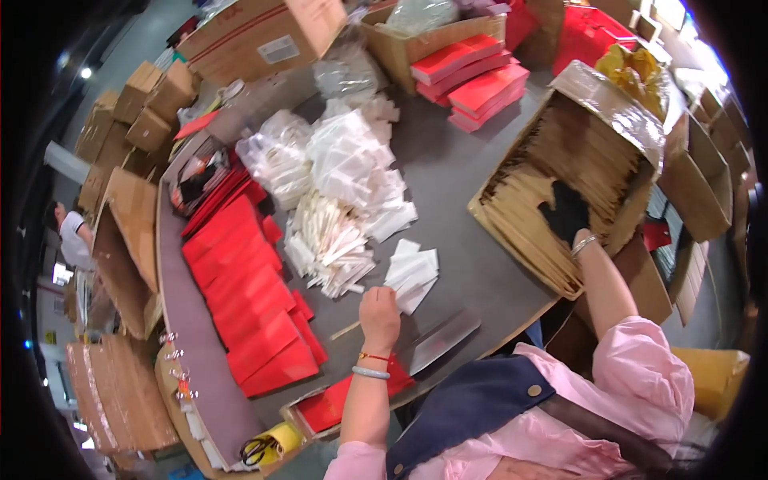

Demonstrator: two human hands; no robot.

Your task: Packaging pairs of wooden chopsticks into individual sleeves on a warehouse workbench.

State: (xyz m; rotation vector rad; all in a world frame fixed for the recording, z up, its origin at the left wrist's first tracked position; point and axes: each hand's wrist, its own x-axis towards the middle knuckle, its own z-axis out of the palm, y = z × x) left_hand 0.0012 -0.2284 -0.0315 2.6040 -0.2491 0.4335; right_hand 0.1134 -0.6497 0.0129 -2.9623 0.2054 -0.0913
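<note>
My left hand [378,320] is bare and curled into a fist above the grey table, next to a small fan of white slips [414,272]. What its fingers hold, if anything, is hidden. A thin pale strip [344,330] lies just left of it. My right hand [566,210], in a black glove, rests with fingers apart on flat brown paper pieces [524,220] packed in an open cardboard carton [580,88]. Beyond my left hand spreads a heap of white slips and small white packets [348,160]. Overlapping red pouches [248,288] form a row to the left.
Red stacks [476,76] sit at the table's far side beside a cardboard box [384,40]. A clear plastic sheet [444,340] lies by the near edge, with a red packet [324,406] left of it. Cartons [120,400] stand left; a person [74,236] is farther off.
</note>
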